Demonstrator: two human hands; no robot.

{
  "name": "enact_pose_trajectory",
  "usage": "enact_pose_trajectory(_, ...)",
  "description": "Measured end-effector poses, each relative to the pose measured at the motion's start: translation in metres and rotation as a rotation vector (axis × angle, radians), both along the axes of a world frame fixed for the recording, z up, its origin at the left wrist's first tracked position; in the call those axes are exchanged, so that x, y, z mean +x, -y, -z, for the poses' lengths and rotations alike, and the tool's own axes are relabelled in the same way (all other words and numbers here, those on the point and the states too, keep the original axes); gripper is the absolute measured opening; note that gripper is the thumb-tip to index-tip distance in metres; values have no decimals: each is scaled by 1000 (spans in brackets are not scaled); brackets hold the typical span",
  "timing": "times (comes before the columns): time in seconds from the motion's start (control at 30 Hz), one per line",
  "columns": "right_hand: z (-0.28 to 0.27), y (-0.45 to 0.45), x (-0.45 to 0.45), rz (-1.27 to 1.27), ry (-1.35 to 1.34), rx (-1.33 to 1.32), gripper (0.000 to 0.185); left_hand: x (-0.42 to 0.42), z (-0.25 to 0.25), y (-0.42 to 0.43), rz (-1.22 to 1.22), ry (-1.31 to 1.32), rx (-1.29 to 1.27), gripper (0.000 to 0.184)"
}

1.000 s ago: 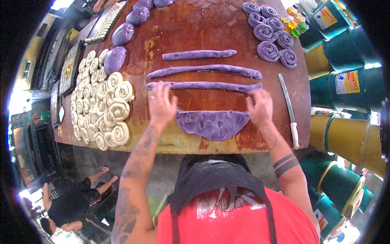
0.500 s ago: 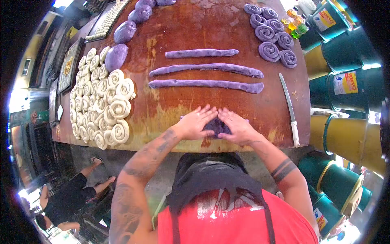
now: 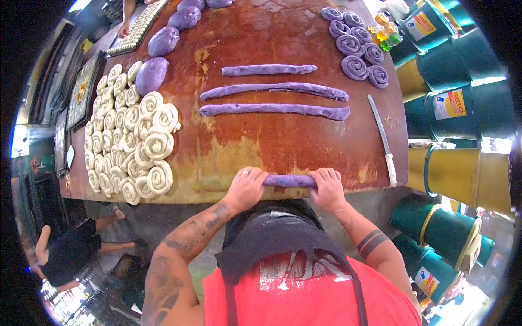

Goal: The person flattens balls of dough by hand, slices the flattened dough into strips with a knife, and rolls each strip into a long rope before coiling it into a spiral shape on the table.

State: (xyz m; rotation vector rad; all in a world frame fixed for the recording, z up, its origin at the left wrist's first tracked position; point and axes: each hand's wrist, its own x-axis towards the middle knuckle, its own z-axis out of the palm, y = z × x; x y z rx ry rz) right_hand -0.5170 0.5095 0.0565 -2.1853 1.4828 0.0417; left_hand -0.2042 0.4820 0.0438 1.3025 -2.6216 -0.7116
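A short purple dough roll [image 3: 290,181] lies along the table's near edge, between my two hands. My left hand [image 3: 246,187] is closed round its left end, and my right hand [image 3: 328,189] closes over the right end; both ends are hidden under the fingers. Farther up the table lie three purple dough strips: a long one [image 3: 274,110] nearest me, another long one [image 3: 274,88] behind it, and a shorter one [image 3: 269,70] at the back. To the right rests a serrated knife [image 3: 384,138] with a white handle.
Cream dough spirals [image 3: 130,122] crowd the table's left side, with purple dough lumps [image 3: 151,76] behind. Purple spirals [image 3: 355,67] and small bottles [image 3: 385,32] sit at the back right. Green drums [image 3: 451,108] line the right. Another person's hand [image 3: 124,29] is beside a far-left tray [image 3: 136,38].
My hands were flat and together over dark purple dough; now they are apart, fingers curled round the ends of a roll nearer the edge. Another person's hand has appeared at the far left.
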Motion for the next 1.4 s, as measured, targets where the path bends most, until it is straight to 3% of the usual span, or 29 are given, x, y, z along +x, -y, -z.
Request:
enact_pose_trajectory(0.07, 9, 14, -4, 79, 40, 116, 47, -5, -6, 17, -148, -88, 226, 27)
enact_pose_trajectory(0.1, 3, 23, -5, 261, 240, 373, 36, -7, -4, 31, -206, -199, 366, 23)
enact_pose_trajectory(0.13, -11, 28, -4, 369, 375, 396, 34, -8, -6, 44, -262, -308, 503, 19)
enact_pose_trajectory(0.17, -27, 33, -4, 480, 513, 415, 31, -7, -11, 50, -325, -542, 566, 18)
enact_pose_trajectory(0.2, -34, 38, -6, 594, 650, 432, 29, -3, -14, 59, -284, -432, 449, 18)
enact_pose_trajectory(0.27, -19, 52, -33, 414, 248, 143, 29, 5, -17, 76, -190, -215, 220, 18)
enact_pose_trajectory(0.3, -28, 59, -33, 287, 59, 84, 29, 5, -18, 81, -92, 94, 116, 23)
enact_pose_trajectory(0.4, -16, 77, -10, 207, 109, -325, 33, -26, 3, 89, -24, -56, -289, 37)
enact_pose_trajectory(0.5, 25, 75, 43, 277, 126, -446, 44, -70, 19, 74, 91, -144, -95, 57)
enact_pose_trajectory(0.6, 25, 2, 61, 281, 78, -339, 70, -41, 13, 24, 231, -180, -44, 74)
enact_pose_trajectory(0.7, 25, -71, 67, 303, 27, -199, 82, -8, 9, -19, 338, -88, -33, 83)
enact_pose_trajectory(0.77, 29, -78, 70, 326, 3, -164, 87, -17, 15, -13, 249, -84, -74, 79)
enact_pose_trajectory(0.87, 27, 25, 48, 377, -120, -448, 85, -49, 8, 53, 8, -2, -226, 70)
enact_pose_trajectory(0.97, 17, 119, 14, 718, -144, -459, 62, -72, 18, 141, -373, 59, -481, 68)
enact_pose_trajectory(1.07, 24, 105, 1, 679, -170, -505, 52, -51, 15, 123, -181, 92, -398, 68)
enact_pose_trajectory(1.17, 33, 5, -5, 431, -81, -448, 71, -15, 12, 46, -54, 176, -155, 77)
enact_pose_trajectory(1.27, 27, -76, -10, 436, -44, -240, 77, 6, -14, -28, -87, 192, 56, 78)
enact_pose_trajectory(1.33, 24, -85, -20, 406, -31, -195, 77, 13, -5, -43, -93, 232, 16, 77)
enact_pose_trajectory(1.4, 27, -30, -40, 407, -92, -345, 71, 12, 11, -9, -110, 296, -104, 74)
